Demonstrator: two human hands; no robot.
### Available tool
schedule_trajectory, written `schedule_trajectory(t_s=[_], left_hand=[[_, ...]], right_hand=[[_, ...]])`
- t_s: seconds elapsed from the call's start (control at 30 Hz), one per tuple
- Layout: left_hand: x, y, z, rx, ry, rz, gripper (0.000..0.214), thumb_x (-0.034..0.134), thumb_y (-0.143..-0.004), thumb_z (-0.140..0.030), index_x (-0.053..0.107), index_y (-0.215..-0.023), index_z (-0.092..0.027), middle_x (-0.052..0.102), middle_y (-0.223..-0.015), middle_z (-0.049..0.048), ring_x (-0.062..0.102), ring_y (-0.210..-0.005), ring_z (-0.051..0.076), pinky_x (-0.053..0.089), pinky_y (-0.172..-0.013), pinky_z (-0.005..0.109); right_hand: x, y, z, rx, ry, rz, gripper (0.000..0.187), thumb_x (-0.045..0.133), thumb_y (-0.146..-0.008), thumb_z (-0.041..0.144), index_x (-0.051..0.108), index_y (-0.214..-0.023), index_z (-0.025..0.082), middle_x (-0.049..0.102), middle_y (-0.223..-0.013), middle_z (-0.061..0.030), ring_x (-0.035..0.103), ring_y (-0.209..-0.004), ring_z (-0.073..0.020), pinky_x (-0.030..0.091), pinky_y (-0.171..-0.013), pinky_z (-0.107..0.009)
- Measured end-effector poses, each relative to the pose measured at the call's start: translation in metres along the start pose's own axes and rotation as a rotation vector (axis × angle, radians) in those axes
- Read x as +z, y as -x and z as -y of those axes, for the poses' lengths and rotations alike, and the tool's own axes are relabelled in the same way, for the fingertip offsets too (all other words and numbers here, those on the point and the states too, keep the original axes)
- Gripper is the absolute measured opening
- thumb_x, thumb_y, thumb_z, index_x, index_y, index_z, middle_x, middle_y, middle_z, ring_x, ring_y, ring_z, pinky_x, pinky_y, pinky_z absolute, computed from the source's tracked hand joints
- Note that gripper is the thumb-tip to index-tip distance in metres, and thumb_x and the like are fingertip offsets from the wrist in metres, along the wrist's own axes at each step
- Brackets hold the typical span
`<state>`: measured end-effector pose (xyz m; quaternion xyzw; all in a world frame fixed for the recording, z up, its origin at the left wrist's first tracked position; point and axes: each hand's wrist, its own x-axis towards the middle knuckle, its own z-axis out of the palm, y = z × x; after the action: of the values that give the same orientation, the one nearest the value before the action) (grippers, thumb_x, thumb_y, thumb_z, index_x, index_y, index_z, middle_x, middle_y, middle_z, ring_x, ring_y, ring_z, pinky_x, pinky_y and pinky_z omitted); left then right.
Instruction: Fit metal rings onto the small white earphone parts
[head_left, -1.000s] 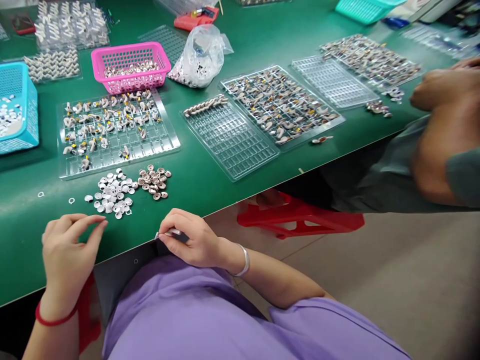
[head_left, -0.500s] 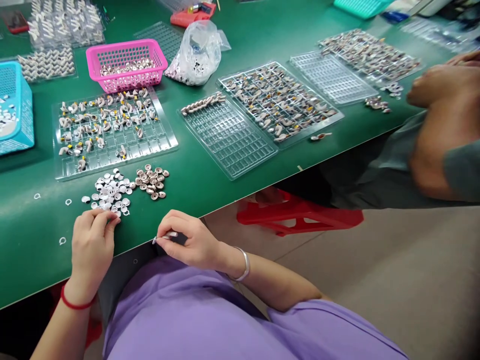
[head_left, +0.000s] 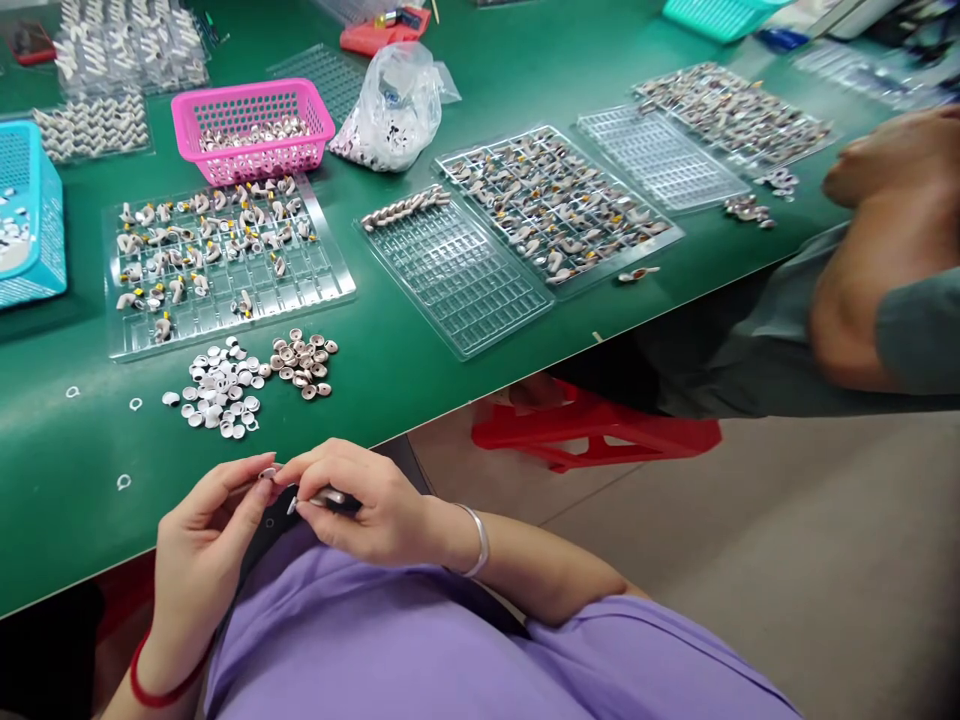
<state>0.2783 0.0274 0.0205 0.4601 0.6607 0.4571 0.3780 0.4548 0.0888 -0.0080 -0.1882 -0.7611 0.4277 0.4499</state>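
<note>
- Pile of white caps (head_left: 222, 385): loose on the green tabletop (head_left: 375, 385); reference point for this entry.
- Left hand (head_left: 202, 540): thumb and finger pinching one small cap (head_left: 267, 473), on the person's side of the pile.
- Right hand (head_left: 375, 505): fingers curled round a small pale part (head_left: 330, 496), forefinger at the pinched cap; nearer the person than the pile, rightward.
- Beige caps (head_left: 301, 364): heaped just right of the pile.
- Clear tray (head_left: 337, 282), bearing curved parts (head_left: 176, 290): just beyond the pile.
- White rings (head_left: 136, 404): left of the pile.

White caps (head_left: 223, 383), beige caps (head_left: 303, 364), green table (head_left: 375, 390), pink basket (head_left: 262, 163)
</note>
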Motion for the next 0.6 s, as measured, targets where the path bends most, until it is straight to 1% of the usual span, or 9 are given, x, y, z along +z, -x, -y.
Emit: schedule_trajectory(t_s=[0.1,0.33,0.43,0.5,0.57,0.6], left_hand=[[-0.001,0.003,0.001,0.029,0.006,0.007,0.025,0.081,-0.079,-0.039,0.079,-0.1,-0.025,0.08,-0.097,0.0033,0.076,-0.084,0.02,0.064,-0.077,0.028],[0.0,0.006,0.011,0.2,-0.107,-0.023,0.021,0.077,-0.083,-0.026,0.078,-0.103,-0.031,0.08,-0.096,-0.0012,0.076,-0.081,0.016,0.063,-0.075,0.025],[0.001,0.005,0.011,0.324,-0.184,-0.03,0.02,0.075,-0.085,-0.021,0.078,-0.102,-0.031,0.08,-0.096,-0.0013,0.076,-0.082,0.017,0.063,-0.077,0.026],[0.001,0.004,0.01,0.398,-0.236,-0.033,0.019,0.072,-0.086,-0.019,0.078,-0.101,-0.03,0.08,-0.094,-0.0009,0.076,-0.08,0.017,0.062,-0.075,0.026],[0.002,0.004,0.01,0.436,-0.27,-0.024,0.019,0.072,-0.087,-0.018,0.079,-0.1,-0.029,0.081,-0.092,-0.0005,0.076,-0.077,0.016,0.062,-0.072,0.025],[0.002,0.004,0.009,0.445,-0.277,-0.016,0.019,0.072,-0.086,-0.018,0.079,-0.1,-0.029,0.081,-0.092,-0.0006,0.076,-0.076,0.016,0.062,-0.072,0.024]], right_hand=[[-0.003,0.001,0.001,0.009,0.038,0.021,0.006,0.056,-0.093,0.015,0.052,-0.092,0.02,0.075,-0.107,-0.0125,0.069,-0.1,-0.017,0.056,-0.09,-0.032],[-0.005,-0.001,0.005,-0.017,0.025,-0.022,0.007,0.057,-0.092,0.013,0.054,-0.092,0.019,0.075,-0.105,-0.0126,0.069,-0.098,-0.0167,0.057,-0.088,-0.031],[-0.005,-0.002,0.008,0.02,0.03,0.002,0.005,0.056,-0.092,0.015,0.054,-0.091,0.019,0.075,-0.1,-0.0111,0.069,-0.094,-0.0167,0.057,-0.086,-0.031],[-0.005,-0.003,0.01,0.055,0.03,0.022,0.003,0.055,-0.093,0.017,0.054,-0.091,0.019,0.074,-0.096,-0.01,0.068,-0.092,-0.0165,0.056,-0.085,-0.031],[-0.006,-0.004,0.011,0.095,0.017,0.024,0.003,0.054,-0.094,0.018,0.054,-0.091,0.018,0.072,-0.093,-0.009,0.067,-0.088,-0.0159,0.056,-0.084,-0.03],[-0.007,-0.006,0.012,0.12,0.011,0.019,0.004,0.054,-0.094,0.02,0.055,-0.09,0.018,0.071,-0.09,-0.0079,0.066,-0.084,-0.0151,0.056,-0.08,-0.029]])
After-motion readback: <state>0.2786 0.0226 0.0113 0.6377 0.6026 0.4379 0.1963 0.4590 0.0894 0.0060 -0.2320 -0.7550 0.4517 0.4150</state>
